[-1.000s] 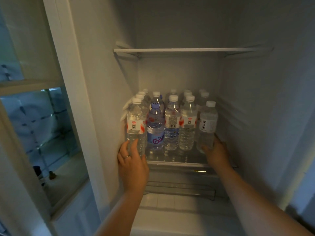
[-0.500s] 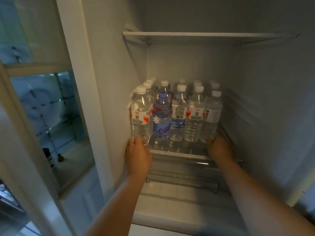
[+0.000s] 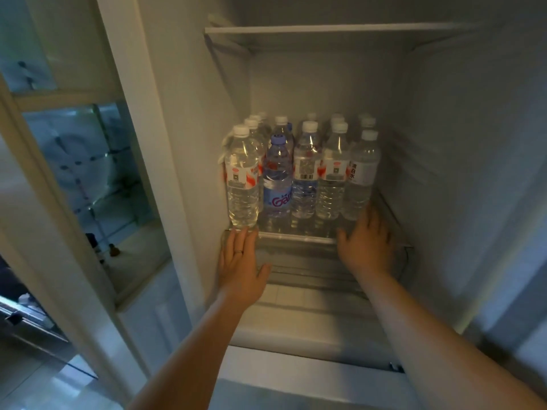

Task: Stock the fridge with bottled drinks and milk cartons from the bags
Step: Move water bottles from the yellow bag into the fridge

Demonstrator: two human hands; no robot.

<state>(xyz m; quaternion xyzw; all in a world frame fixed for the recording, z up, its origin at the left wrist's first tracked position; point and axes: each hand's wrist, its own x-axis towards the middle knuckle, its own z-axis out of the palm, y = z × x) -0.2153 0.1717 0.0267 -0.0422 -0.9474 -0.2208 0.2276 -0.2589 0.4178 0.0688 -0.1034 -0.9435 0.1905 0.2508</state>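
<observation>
Both hands are empty, fingers straight. The left hand [image 3: 238,261] is just under the front-left water bottle [image 3: 241,184]. The right hand [image 3: 365,242] is at the front-right water bottle [image 3: 361,179], possibly touching it. The bottles stand packed on the glass shelf [image 3: 296,236] beyond the fingertips. This looks like squaring the rows; next would be reaching back to the bags, unseen here.

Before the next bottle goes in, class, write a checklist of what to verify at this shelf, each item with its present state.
1. Front-row bottles upright: ok.
2. Left hand free, fingers straight at the shelf edge: ok.
3. Right hand free, open by the rightmost bottle: ok.
4. Front-left bottle set back from the shelf edge: not ok, it stands at the lip.
5. Space on the upper shelf: cannot tell, only its underside shows.
</observation>
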